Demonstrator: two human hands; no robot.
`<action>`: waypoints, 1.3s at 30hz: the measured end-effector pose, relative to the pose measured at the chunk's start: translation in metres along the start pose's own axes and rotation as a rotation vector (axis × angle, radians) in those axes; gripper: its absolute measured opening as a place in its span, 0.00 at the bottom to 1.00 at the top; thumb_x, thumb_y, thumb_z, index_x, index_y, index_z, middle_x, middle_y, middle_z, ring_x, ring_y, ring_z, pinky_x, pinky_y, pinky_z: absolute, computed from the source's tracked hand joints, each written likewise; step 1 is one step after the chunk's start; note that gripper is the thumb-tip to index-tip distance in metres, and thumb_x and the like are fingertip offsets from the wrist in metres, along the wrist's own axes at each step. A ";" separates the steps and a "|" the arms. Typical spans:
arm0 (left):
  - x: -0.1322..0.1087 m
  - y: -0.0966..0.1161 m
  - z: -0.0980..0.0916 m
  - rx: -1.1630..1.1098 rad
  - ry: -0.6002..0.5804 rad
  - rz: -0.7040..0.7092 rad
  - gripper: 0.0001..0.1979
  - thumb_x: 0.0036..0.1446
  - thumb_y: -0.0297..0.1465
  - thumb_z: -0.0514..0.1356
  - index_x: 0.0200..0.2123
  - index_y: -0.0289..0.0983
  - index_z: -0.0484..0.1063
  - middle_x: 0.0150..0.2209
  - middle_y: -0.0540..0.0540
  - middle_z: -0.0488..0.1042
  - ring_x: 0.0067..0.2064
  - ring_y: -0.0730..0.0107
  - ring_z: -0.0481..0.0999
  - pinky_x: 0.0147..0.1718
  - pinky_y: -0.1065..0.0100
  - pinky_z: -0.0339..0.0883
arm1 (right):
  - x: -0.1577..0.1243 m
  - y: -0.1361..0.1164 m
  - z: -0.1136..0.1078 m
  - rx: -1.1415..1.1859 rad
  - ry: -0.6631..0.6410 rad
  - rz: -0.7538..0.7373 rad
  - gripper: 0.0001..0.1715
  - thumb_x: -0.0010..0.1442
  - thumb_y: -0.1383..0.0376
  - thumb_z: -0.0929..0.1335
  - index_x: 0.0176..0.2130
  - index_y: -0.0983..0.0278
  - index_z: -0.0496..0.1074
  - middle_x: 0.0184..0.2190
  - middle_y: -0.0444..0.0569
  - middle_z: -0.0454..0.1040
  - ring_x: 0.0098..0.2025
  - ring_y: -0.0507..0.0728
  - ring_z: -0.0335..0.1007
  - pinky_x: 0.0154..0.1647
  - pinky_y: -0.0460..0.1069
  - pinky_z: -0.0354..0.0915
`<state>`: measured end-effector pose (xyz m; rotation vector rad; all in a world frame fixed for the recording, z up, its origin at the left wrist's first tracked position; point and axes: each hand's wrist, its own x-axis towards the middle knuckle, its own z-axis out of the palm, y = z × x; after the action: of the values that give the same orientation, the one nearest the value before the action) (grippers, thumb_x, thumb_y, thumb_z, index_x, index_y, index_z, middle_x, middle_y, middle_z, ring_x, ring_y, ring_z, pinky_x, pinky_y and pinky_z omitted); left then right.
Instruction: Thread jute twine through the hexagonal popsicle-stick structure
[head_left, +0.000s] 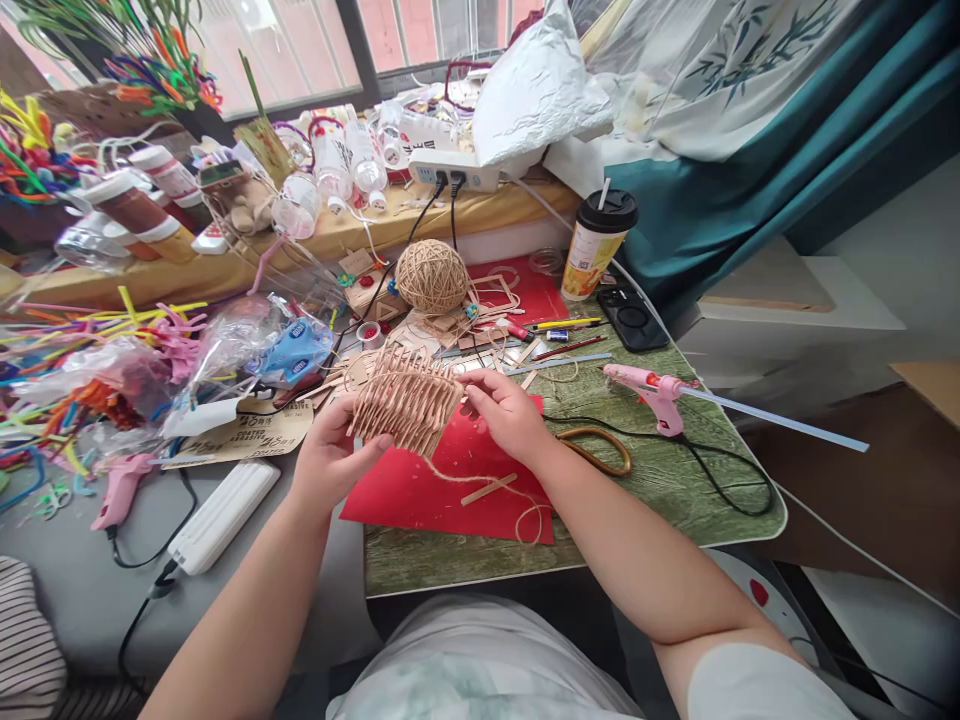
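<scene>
A ribbed piece of thin wooden craft sticks and twine point(407, 402) is held above a red sheet point(390, 492). My left hand point(330, 455) grips its left side, thumb along the near edge. At its right end, my right hand point(501, 412) has its fingers closed on the edge; whether they also pinch a strand of twine I cannot tell. A loose tail of twine point(457, 478) runs from under the piece across the red sheet and curls near its front edge. A single craft stick point(489, 489) lies on the sheet beside that tail.
A pink glue gun point(656, 395) with a long glue stick lies right, near brown-handled scissors point(600, 450). Behind are a twine ball point(431, 276), a lidded cup point(596, 245) and a phone point(634, 318). Another glue gun point(122, 490) and a white power strip point(225, 517) lie left.
</scene>
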<state>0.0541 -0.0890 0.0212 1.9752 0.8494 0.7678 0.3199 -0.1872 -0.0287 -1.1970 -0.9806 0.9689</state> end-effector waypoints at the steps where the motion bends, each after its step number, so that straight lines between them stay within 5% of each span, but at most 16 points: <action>1: 0.001 -0.006 0.001 -0.014 0.000 0.041 0.21 0.63 0.47 0.70 0.52 0.43 0.75 0.49 0.40 0.78 0.49 0.56 0.81 0.51 0.54 0.78 | 0.000 0.000 0.000 0.039 0.003 0.005 0.16 0.71 0.53 0.69 0.52 0.58 0.78 0.40 0.47 0.81 0.37 0.55 0.78 0.41 0.52 0.75; 5: 0.006 -0.022 0.004 0.115 -0.015 0.312 0.13 0.65 0.37 0.70 0.50 0.45 0.76 0.58 0.41 0.77 0.69 0.50 0.72 0.72 0.42 0.64 | 0.001 -0.002 -0.001 0.127 0.000 0.002 0.19 0.68 0.49 0.71 0.49 0.58 0.77 0.37 0.46 0.79 0.36 0.55 0.78 0.41 0.52 0.76; 10: 0.009 -0.034 0.006 0.322 0.046 0.503 0.17 0.61 0.33 0.73 0.52 0.47 0.78 0.65 0.42 0.75 0.76 0.45 0.63 0.74 0.35 0.59 | 0.000 0.002 0.003 0.115 0.028 -0.007 0.20 0.63 0.50 0.76 0.48 0.58 0.77 0.44 0.48 0.81 0.43 0.56 0.78 0.47 0.53 0.76; 20: 0.011 -0.059 0.009 0.436 0.072 0.557 0.14 0.62 0.26 0.69 0.49 0.45 0.77 0.61 0.41 0.78 0.71 0.48 0.70 0.69 0.38 0.66 | -0.003 0.007 0.006 0.007 -0.001 -0.028 0.15 0.61 0.56 0.77 0.46 0.58 0.77 0.42 0.47 0.80 0.40 0.57 0.78 0.45 0.54 0.75; 27: 0.015 -0.063 0.011 0.438 0.045 0.549 0.13 0.63 0.27 0.69 0.49 0.45 0.78 0.59 0.43 0.81 0.65 0.53 0.77 0.71 0.40 0.64 | -0.003 0.007 0.007 0.020 0.009 -0.028 0.16 0.62 0.57 0.76 0.48 0.58 0.76 0.42 0.47 0.80 0.42 0.57 0.79 0.47 0.53 0.75; 39: 0.009 -0.062 0.011 0.505 0.102 0.573 0.17 0.61 0.27 0.70 0.52 0.46 0.76 0.57 0.41 0.81 0.67 0.48 0.74 0.66 0.40 0.69 | 0.001 0.012 0.005 -0.037 0.039 0.024 0.14 0.64 0.58 0.74 0.48 0.58 0.76 0.41 0.47 0.80 0.42 0.57 0.78 0.47 0.54 0.74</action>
<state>0.0508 -0.0608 -0.0356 2.7089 0.5637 1.0574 0.3151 -0.1834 -0.0401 -1.2565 -0.9584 0.9465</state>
